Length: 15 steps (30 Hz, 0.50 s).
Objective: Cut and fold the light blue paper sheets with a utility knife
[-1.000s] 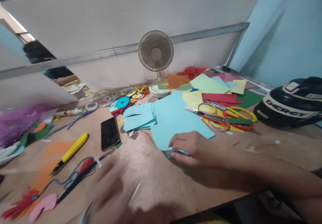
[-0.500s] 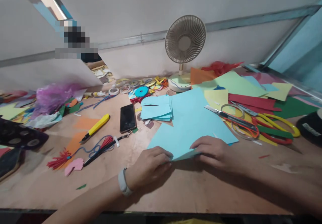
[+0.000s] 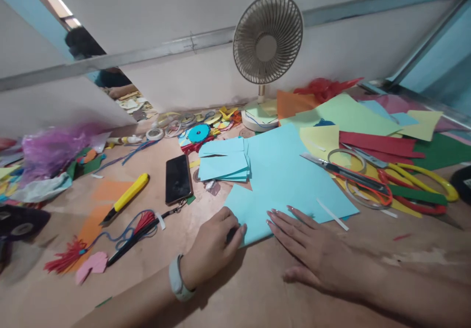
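A light blue sheet of paper (image 3: 283, 171) lies on the table, its near edge folded over. My left hand (image 3: 217, 237), with a pale band on the wrist, has its fingers curled and pinches the near left corner of that sheet. Flat on the folded edge rests my right hand (image 3: 305, 239), fingers stretched out and slightly apart, holding nothing. Several small cut blue papers (image 3: 224, 161) are stacked at the sheet's upper left. A thin white paper strip (image 3: 332, 214) lies on the sheet near my right hand.
Right of the sheet lie a black cutter knife (image 3: 342, 173) and scissors (image 3: 415, 176) on coloured papers. On the left are a phone (image 3: 179, 179), a yellow cutter (image 3: 127, 198) and a red tassel (image 3: 68, 255). Behind stands a fan (image 3: 267, 43). Beyond a wall gap, a person (image 3: 86, 43) partly shows.
The raised near edge of the blue sheet is now pressed down. My right hand has flattened onto it, and my left hand has curled at the corner. The camera view has shifted slightly.
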Each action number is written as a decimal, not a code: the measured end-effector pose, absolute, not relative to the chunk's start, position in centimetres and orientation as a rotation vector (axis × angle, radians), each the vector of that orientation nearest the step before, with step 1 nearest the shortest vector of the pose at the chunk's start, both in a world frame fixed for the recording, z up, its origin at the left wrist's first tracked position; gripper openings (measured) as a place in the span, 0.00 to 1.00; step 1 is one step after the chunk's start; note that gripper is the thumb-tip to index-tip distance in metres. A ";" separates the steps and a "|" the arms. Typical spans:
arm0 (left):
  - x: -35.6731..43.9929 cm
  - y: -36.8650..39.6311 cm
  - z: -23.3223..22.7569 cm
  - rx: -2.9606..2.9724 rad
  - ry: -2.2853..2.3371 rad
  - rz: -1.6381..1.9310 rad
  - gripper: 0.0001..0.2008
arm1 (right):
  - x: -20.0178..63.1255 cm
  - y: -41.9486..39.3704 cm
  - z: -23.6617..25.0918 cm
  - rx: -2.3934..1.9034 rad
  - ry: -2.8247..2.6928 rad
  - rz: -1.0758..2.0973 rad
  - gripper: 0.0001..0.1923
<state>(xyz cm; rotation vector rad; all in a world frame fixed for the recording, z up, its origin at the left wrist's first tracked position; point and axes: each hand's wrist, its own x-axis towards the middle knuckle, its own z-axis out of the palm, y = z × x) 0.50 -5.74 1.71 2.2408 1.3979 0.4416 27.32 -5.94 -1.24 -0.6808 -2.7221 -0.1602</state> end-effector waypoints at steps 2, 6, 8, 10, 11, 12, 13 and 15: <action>0.5 -5.5 1.8 2.253 1.381 0.411 0.15 | 27.5 -6.0 -1.6 -0.703 -2.745 -0.094 0.39; 0.4 -5.1 1.9 2.254 1.353 0.383 0.16 | 27.7 -6.1 -1.8 -0.724 -2.772 0.038 0.41; 0.4 -4.9 1.9 2.248 1.346 0.372 0.16 | 27.9 -6.2 -1.9 -0.728 -2.790 0.076 0.42; 0.4 -4.7 1.9 2.243 1.347 0.371 0.16 | 28.0 -6.2 -2.1 -0.716 -2.805 0.116 0.41; 0.3 -4.7 1.8 2.240 1.351 0.372 0.16 | 28.0 -6.2 -2.3 -0.705 -2.808 0.139 0.41; 0.3 -4.7 1.8 2.237 1.352 0.375 0.16 | 28.0 -6.2 -2.4 -0.702 -2.809 0.162 0.41; 0.3 -4.6 1.8 2.235 1.354 0.382 0.16 | 28.0 -6.2 -2.5 -0.705 -2.808 0.182 0.41; 0.3 -4.6 1.7 2.238 1.354 0.388 0.16 | 28.0 -6.3 -2.7 -0.721 -2.803 0.195 0.41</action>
